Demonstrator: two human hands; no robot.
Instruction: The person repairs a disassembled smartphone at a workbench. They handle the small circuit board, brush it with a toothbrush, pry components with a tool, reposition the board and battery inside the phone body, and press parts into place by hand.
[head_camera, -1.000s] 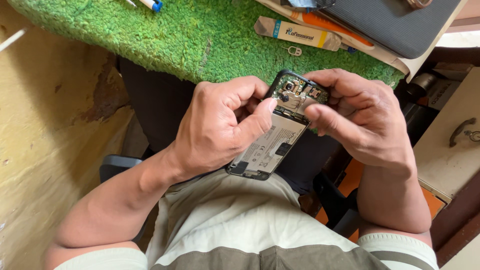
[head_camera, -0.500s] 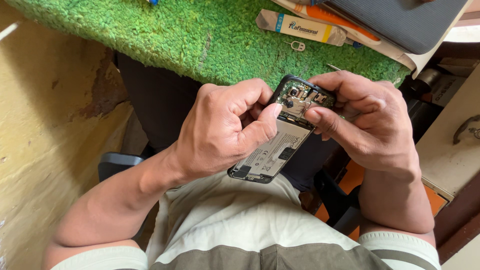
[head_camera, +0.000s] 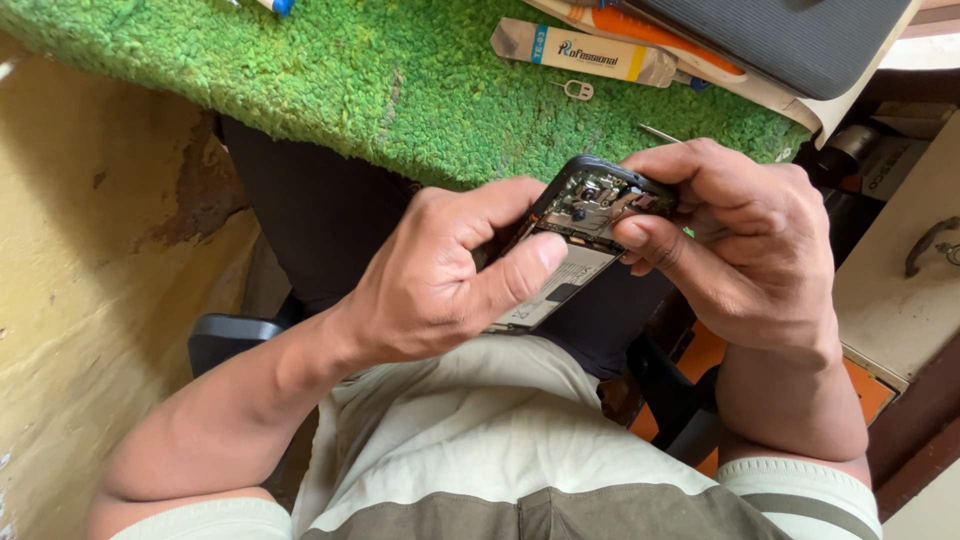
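Both hands up in front of the chest, just below the edge of the green mat (head_camera: 330, 70), w/ an opened phone (head_camera: 580, 240) held between them, back cover off, circuit board and camera parts showing at the top end, pale battery area lower down. Left hand (head_camera: 440, 280) is curled shut around the phone's lower left side; thumb lies flat across the battery area, fingers wrapped behind the frame, so a firm grip. Right hand (head_camera: 740, 250) is also closed on the phone, on its top right corner: fingers hook over the upper edge, thumb tip presses at the right side of the board. Right-hand fingers hide the phone's far corner; can't tell if anything small is pinched there. Phone is tilted, top end pointing up-right toward the mat, bottom end down toward the lap. On the mat, well apart from the hands: a flat packet (head_camera: 585, 52) w/ blue and yellow stripes, a small metal SIM pin (head_camera: 577, 90) just below it, a thin metal pick (head_camera: 662, 132) near the mat edge close above the right hand. A dark ribbed case (head_camera: 790, 40) lies over an orange-and-white sheet at top right. Yellow wall (head_camera: 90, 300) at left, pale cabinet (head_camera: 900, 280) w/ a handle at right.
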